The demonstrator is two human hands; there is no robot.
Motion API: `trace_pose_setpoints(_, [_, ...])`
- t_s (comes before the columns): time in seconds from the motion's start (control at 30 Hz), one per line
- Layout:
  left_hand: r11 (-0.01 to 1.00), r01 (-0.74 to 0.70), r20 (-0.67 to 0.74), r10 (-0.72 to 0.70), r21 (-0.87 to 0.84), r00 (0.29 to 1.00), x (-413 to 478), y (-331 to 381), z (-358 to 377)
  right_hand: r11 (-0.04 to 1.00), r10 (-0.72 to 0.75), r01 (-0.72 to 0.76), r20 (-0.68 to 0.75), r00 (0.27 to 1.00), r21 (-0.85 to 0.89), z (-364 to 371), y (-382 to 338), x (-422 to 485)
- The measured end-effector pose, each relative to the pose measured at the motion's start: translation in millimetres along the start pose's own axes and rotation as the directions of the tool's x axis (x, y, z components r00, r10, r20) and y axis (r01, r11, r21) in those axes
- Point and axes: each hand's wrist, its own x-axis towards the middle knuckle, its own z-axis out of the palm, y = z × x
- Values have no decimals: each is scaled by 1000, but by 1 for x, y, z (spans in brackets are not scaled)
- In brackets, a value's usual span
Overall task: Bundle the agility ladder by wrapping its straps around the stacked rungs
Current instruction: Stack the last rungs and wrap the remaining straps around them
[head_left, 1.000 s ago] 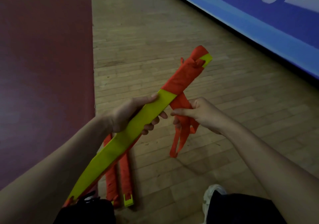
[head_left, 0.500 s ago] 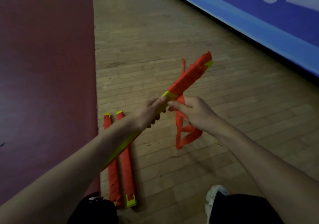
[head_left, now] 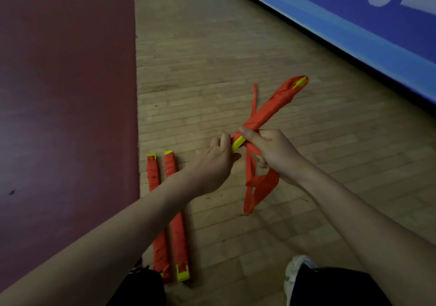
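Agility ladder first: I see it held up in the air over the wooden floor, near the middle of my view. It tilts up and away toward the blue wall banner. Its far half is wrapped in red, and its yellow rungs peek out between the two hands. The left hand has its fingers curled round the rungs at the near end. The right hand is wrapped round the strap where it meets the rungs, with the thumb on top. The rest of the strap hangs down in a loose loop below that hand and does not reach the floor. A thin red tail sticks up beside the wrapped part. The floor is made of pale wood boards. A big dark red mat covers the left side of the room. The banner runs along the right side and has white letters that I cannot read. On the floor, the first floor bundle lies right along the mat edge. The second floor bundle lies just beside it. Both are red with yellow ends. A white shoe shows at the bottom, next to dark clothing.
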Motion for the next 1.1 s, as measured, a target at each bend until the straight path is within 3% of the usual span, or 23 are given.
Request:
trace_pose_setpoints(0.13, [922,97,116,-57,-376,992,0,-1,-27,986,-20,18,10,1000,168,-6,-4,5])
trace_pose_setpoints(0.23, [617,259,298,-41,-743,954,-5,-9,-45,950,-43,23,58,997,310,-12,-11,3])
trace_pose_setpoints(0.37, [445,445,532,86,-777,842,-10,-19,-54,921,-85,34,115,990,389,-13,-13,0])
trace_pose_setpoints(0.5, [275,531,581,151,-802,800,-7,-23,-54,910,-104,43,128,986,413,-14,-11,1])
trace_pose_setpoints(0.73, [336,494,557,123,-802,821,-5,-26,-45,992,-91,74,165,982,106,-27,-1,0])
trace_pose_setpoints(1.0, [394,476,539,61,-786,840,-1,-34,-46,988,62,-106,337,939,113,-31,5,-9])
trace_pose_setpoints(1.1, [391,461,507,17,-797,862,1,-32,-46,984,97,-138,323,941,108,-28,8,-11])
